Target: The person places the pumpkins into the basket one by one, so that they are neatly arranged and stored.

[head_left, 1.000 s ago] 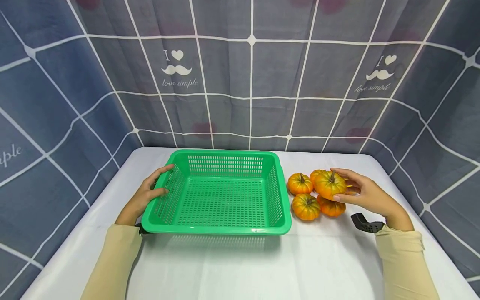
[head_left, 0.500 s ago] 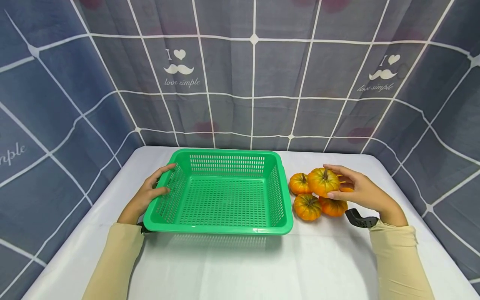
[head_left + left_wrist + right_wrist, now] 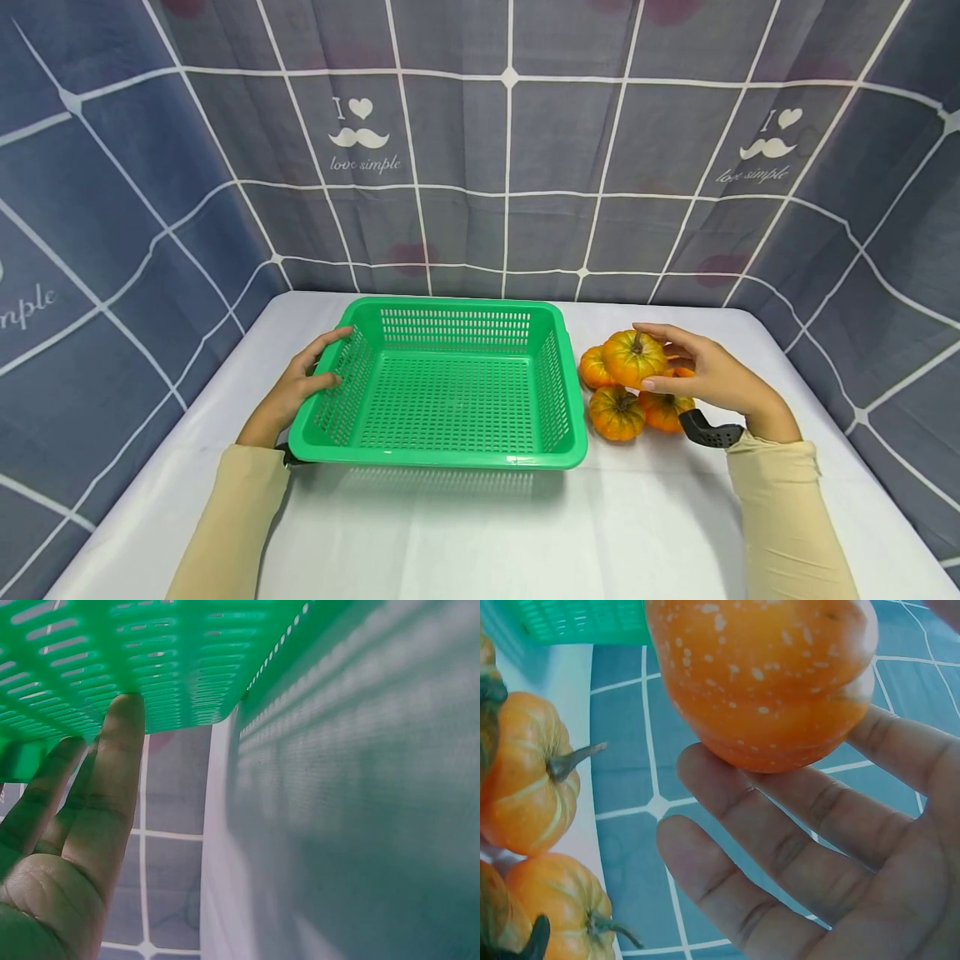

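Note:
A green plastic basket (image 3: 450, 459) with slotted walls stands on the white-covered table, nothing inside it. My left hand (image 3: 288, 398) grips its left rim, thumb and a finger over the edge; in the left wrist view other fingers (image 3: 112, 769) lie against the outer wall. At the right, my right hand (image 3: 716, 379) holds a small orange pumpkin (image 3: 632, 359) by its sides, stem up, above other pumpkins. In the right wrist view the held pumpkin (image 3: 772, 682) shows its pale-speckled underside, with fingers touching it from below and the side.
Several more small pumpkins lie clustered right of the basket, among them a front one (image 3: 615, 415), a back one (image 3: 593, 368) and one at the right (image 3: 664, 412). A grey-blue checked curtain (image 3: 457, 150) surrounds the table's back and sides.
My right hand has moved left with the pumpkin, toward the basket, now overlapping the back-left pumpkin. My left hand keeps its grip and the basket stays in place.

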Demonstrator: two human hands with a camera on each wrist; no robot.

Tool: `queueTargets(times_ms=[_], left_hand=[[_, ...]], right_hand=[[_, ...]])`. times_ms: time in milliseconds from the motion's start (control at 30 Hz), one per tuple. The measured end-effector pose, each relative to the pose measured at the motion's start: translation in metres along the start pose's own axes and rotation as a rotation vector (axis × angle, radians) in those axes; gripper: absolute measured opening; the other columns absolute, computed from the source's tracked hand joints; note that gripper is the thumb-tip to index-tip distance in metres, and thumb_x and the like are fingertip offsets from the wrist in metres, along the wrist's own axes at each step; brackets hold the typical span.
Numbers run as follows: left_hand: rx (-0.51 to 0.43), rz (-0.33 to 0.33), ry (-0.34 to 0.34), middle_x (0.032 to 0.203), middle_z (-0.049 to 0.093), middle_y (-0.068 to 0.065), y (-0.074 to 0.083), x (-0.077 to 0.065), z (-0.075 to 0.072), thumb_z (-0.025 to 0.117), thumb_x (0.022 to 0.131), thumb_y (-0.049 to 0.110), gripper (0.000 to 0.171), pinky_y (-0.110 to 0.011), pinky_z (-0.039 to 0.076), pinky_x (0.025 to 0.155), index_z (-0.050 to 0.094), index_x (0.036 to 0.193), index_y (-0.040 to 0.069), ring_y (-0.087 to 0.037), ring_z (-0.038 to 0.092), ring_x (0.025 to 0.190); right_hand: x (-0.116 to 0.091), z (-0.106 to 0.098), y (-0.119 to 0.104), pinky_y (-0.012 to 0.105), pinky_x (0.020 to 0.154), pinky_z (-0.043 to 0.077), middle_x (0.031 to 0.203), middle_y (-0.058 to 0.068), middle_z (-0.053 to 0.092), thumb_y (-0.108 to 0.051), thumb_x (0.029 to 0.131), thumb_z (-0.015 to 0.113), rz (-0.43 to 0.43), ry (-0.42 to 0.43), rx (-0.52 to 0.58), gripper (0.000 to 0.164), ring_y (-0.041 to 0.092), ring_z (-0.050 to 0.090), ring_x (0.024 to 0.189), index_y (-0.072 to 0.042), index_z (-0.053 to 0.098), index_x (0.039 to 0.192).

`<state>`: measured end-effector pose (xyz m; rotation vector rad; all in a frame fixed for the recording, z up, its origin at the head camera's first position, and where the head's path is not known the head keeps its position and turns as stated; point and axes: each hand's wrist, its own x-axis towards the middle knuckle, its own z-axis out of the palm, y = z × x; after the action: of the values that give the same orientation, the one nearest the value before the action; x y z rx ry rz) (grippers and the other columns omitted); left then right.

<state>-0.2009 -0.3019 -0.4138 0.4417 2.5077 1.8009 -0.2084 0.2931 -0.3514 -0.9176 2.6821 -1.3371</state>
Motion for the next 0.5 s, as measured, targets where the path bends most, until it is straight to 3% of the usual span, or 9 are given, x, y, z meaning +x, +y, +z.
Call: queueTargets(times_ms=[100, 200, 367, 500], left_hand=[[-0.005, 0.002, 0.004, 0.178, 0.018, -0.02, 0.0, 0.0, 0.0, 0.057, 0.092, -0.003, 0.08, -0.045, 0.036, 0.105, 0.037, 0.168, 0.008, -0.042, 0.023, 0.155], [-0.007, -0.001, 0.008, 0.177, 0.019, -0.02, 0.001, 0.0, 0.001, 0.057, 0.091, -0.003, 0.081, -0.044, 0.037, 0.104, 0.036, 0.168, 0.007, -0.037, 0.027, 0.153], [-0.031, -0.011, 0.011, 0.175, 0.024, -0.02, 0.003, -0.001, 0.002, 0.057, 0.092, -0.004, 0.081, -0.028, 0.048, 0.092, 0.036, 0.168, 0.008, -0.024, 0.044, 0.129], [-0.021, -0.009, 0.014, 0.177, 0.021, -0.02, 0.004, -0.001, 0.002, 0.057, 0.092, -0.003, 0.08, -0.029, 0.043, 0.096, 0.035, 0.168, 0.007, -0.027, 0.038, 0.14]], right_hand=[[0.002, 0.002, -0.002, 0.015, 0.095, 0.052, 0.147, 0.013, 0.061, 0.0, 0.091, 0.084, 0.0, -0.007, 0.002, 0.072, 0.001, 0.064, 0.114, 0.003, 0.053, 0.155], [0.004, 0.003, -0.004, 0.016, 0.094, 0.052, 0.148, 0.022, 0.06, 0.0, 0.09, 0.084, -0.005, -0.014, -0.005, 0.072, 0.0, 0.063, 0.114, 0.004, 0.053, 0.155], [0.008, 0.005, -0.004, 0.015, 0.093, 0.052, 0.146, 0.022, 0.061, 0.001, 0.087, 0.087, -0.026, -0.01, -0.032, 0.076, 0.002, 0.062, 0.114, 0.003, 0.054, 0.155], [0.011, 0.006, -0.007, 0.015, 0.093, 0.052, 0.144, 0.021, 0.063, 0.001, 0.087, 0.087, -0.028, -0.013, -0.034, 0.075, 0.002, 0.063, 0.112, 0.002, 0.054, 0.155]])
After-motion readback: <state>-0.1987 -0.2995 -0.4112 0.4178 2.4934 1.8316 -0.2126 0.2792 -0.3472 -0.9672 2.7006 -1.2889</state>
